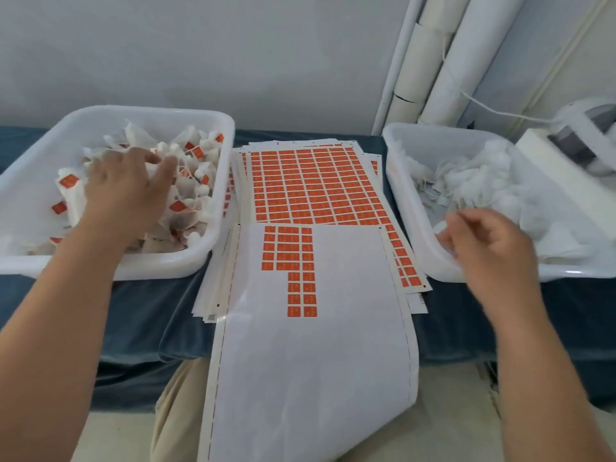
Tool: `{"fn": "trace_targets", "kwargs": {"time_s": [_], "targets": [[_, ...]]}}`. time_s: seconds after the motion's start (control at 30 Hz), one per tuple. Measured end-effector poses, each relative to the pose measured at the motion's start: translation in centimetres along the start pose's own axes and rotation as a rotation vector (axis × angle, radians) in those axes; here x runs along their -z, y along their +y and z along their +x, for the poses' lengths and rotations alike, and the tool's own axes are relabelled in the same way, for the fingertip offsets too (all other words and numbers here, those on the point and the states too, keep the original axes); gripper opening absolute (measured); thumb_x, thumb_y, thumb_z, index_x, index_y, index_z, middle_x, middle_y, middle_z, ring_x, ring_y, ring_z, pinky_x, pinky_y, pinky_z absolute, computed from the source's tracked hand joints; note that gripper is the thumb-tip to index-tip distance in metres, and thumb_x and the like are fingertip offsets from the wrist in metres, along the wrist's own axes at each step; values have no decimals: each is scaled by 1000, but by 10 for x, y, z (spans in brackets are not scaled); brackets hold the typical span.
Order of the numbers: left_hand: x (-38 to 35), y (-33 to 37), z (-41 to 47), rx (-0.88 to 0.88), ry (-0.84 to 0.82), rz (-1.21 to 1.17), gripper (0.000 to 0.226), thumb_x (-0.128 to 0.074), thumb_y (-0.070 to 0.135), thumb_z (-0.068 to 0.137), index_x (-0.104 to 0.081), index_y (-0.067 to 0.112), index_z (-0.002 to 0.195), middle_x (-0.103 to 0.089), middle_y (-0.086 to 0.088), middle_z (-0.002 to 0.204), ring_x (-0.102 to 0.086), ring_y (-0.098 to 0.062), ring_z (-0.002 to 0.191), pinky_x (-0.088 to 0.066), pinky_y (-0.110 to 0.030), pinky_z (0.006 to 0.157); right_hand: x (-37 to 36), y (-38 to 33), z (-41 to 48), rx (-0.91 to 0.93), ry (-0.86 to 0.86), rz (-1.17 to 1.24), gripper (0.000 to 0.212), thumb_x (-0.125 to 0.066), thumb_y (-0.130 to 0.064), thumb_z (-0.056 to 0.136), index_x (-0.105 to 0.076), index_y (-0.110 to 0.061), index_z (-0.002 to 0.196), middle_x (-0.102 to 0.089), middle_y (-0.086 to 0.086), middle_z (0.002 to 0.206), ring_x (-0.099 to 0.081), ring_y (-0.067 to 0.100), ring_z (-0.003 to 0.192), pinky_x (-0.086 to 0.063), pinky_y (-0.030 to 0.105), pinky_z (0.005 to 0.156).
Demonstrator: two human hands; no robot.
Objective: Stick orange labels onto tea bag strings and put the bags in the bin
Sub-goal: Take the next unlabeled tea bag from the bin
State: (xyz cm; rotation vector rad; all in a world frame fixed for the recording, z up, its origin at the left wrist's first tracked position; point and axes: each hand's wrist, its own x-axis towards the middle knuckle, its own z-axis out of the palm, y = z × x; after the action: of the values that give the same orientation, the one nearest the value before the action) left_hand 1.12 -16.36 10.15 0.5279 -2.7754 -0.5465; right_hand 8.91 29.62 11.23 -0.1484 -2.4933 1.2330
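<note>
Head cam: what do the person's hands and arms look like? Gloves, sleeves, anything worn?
Left hand and right hand are bare: no gloves, rings or watch show. Left forearm and right forearm are bare too, with no sleeve in view up to the frame edge. No cables or markings.

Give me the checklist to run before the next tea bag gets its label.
1. Unlabelled bags in right bin: ok, a heap is there.
2. Orange labels on top sheet: ok, a few rows are there.
3. Right hand holding a bag: cannot tell, blurred.
4. Left hand free for the string: not ok, fingers spread on labelled bags in left bin.
</note>
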Motion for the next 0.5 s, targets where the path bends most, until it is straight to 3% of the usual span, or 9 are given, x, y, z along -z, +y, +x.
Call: {"fn": "trace_targets", "kwargs": {"time_s": [0.07,0.13,0.17,0.27,0.33,0.4,0.5], "targets": [[1,5,-7,-14,42,-4,68,-30,65,105,-47,16,149,-37,-27,158,-29,-47,149,-23,-63,120,16,18,34,9,23,-204,11,-63,-46,96,-68,-37,92,-70,-20,84,-68,5,84,-47,27,74],[7,10,-16,-83,229,-76,60,-34,59,106,-56,15,139,-48,-27,146,-41,-47,137,-33,-62,114,25,39,67,-21,-19,-395,11,-64,-41,96,-71,-32,96,-72,-16,92,-68,17,85,-46,33,77],[11,14,-22,-107,319,-139,55,-35,61,106,-59,20,134,-53,-24,140,-48,-46,131,-39,-62,109,26,50,82,-63,-73,-475,17,-65,-41,97,-73,-27,100,-75,-9,99,-69,22,89,-46,35,80],[30,28,-41,-134,408,-418,29,-31,78,101,-53,64,114,-61,-9,134,-56,-32,129,-44,-56,109,19,72,113,-182,-280,-692,45,-68,-46,95,-67,-23,134,-69,3,133,-63,29,118,-46,40,94],[35,34,-55,-173,441,-474,16,-33,79,100,-47,72,100,-64,-5,129,-60,-25,124,-48,-51,108,7,77,124,-195,-371,-755,59,-74,-50,91,-60,-26,143,-61,2,145,-58,29,128,-44,41,99],[34,39,-70,-238,432,-475,13,-38,73,103,-49,68,99,-65,-4,123,-62,-25,118,-50,-51,103,-3,78,130,-195,-432,-863,56,-78,-50,87,-64,-29,137,-65,2,137,-59,26,117,-45,39,89],[28,45,-95,-336,415,-486,11,-48,64,104,-55,59,98,-62,12,113,-61,-18,112,-52,-43,97,-8,79,135,-128,-430,-1005,26,-77,-40,88,-77,-27,111,-70,-1,104,-59,21,90,-41,32,69]]}}
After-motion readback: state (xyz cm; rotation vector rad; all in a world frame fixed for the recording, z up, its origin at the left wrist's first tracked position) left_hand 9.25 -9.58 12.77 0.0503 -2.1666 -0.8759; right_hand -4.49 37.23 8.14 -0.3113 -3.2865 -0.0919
